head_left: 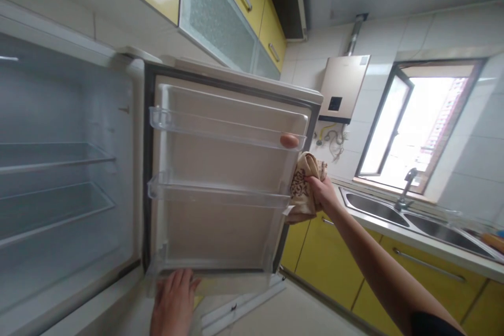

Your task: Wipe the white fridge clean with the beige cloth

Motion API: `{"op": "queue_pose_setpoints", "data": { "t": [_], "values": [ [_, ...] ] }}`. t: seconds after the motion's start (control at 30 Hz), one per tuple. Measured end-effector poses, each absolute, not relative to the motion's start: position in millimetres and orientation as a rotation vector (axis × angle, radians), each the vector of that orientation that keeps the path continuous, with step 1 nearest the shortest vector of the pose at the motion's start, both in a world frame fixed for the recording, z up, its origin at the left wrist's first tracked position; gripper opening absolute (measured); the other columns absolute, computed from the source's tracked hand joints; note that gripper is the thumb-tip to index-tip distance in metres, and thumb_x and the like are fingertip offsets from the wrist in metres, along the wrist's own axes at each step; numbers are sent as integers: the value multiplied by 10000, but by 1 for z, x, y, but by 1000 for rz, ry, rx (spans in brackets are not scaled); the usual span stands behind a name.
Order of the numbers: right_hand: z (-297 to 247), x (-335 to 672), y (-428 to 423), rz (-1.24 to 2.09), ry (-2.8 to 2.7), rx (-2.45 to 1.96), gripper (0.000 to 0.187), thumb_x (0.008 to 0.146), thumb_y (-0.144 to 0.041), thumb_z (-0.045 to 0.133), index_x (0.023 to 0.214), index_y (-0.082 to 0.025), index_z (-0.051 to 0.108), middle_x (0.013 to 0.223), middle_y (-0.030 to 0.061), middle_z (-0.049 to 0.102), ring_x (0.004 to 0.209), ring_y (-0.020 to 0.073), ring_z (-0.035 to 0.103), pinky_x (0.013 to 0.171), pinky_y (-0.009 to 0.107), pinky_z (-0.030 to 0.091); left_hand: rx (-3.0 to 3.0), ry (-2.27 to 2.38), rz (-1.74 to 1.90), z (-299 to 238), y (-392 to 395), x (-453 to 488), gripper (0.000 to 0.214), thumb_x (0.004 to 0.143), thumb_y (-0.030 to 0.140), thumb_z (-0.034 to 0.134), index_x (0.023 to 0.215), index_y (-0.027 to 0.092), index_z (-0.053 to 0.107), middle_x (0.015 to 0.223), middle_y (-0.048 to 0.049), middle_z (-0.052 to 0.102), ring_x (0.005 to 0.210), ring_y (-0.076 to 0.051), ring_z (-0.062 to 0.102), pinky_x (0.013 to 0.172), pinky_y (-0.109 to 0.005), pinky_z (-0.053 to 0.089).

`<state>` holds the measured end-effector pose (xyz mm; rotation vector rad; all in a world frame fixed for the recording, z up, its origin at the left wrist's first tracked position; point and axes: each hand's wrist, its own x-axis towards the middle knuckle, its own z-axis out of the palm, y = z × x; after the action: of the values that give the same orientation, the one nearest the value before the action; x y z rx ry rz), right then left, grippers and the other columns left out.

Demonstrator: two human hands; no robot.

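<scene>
An open fridge door [232,89] faces me with two clear door racks, both bare. My left hand [173,299] lies flat with fingers spread on the door's bottom edge. At the door's outer edge my right hand [321,191] grips a beige patterned cloth [303,186] and presses it against that edge. One fingertip [289,140] shows behind the upper rack [220,128]. The lower rack [216,194] is just left of the cloth.
The fridge interior [59,168] on the left holds bare glass shelves. Yellow cabinets [326,257] run under a counter with a double steel sink [413,218] and tap. A window [413,126] and a wall water heater [342,86] are behind.
</scene>
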<state>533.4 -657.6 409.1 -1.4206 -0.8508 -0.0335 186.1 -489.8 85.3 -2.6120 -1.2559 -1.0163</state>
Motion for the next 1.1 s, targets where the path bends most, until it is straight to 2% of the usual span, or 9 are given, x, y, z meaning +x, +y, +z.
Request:
{"op": "queue_pose_setpoints", "data": {
  "t": [0.17, 0.3, 0.43, 0.63, 0.83, 1.1],
  "values": [
    [471, 538, -647, -151, -896, -1324, 396, 589, -405, 693, 916, -183, 675, 828, 37, 711, 742, 202, 628, 663, 304, 553, -2616, -1285, -985, 82, -487, 188, 337, 1020, 301, 430, 1065, 185, 744, 1097, -111, 716, 1135, -324, 589, 1058, -498, 402],
    [521, 539, -640, -309, -949, -1318, 396, 610, -426, 645, 906, -164, 676, 853, 64, 713, 760, 210, 631, 685, 321, 564, -2614, -1320, -973, 77, -483, 189, 327, 992, 259, 450, 1097, 190, 752, 1157, -114, 726, 1156, -311, 611, 1075, -489, 410],
    [568, 544, -638, -530, -1029, -1377, 438, 683, -444, 591, 958, -124, 708, 908, 94, 730, 844, 242, 656, 732, 345, 571, -2620, -1333, -961, 68, -476, 190, 334, 979, 257, 471, 1144, 188, 753, 1213, -118, 731, 1207, -314, 610, 1089, -496, 415],
    [628, 531, -644, -892, -1189, -1672, 381, 784, -402, 564, 896, -89, 750, 823, 116, 729, 818, 253, 663, 734, 326, 514, -2613, -1388, -892, 68, -476, 191, 328, 988, 250, 481, 1158, 191, 756, 1230, -115, 733, 1220, -307, 611, 1123, -495, 389],
    [663, 489, -638, -1299, -1393, -2165, 378, 845, -395, 572, 957, -96, 772, 812, 135, 724, 784, 236, 663, 699, 305, 422, -2675, -1324, -871, 73, -479, 188, 313, 980, 266, 488, 1145, 229, 752, 1256, -100, 721, 1245, -317, 599, 1137, -525, 381],
    [671, 450, -614, -1673, -1728, -2358, 356, 862, -360, 542, 1043, -142, 758, 1000, 162, 759, 858, 264, 671, 715, 321, 372, -2703, -1278, -931, 67, -477, 192, 313, 940, 204, 489, 1095, 234, 760, 1271, -107, 704, 1265, -333, 590, 1153, -578, 358]
  ]
}}
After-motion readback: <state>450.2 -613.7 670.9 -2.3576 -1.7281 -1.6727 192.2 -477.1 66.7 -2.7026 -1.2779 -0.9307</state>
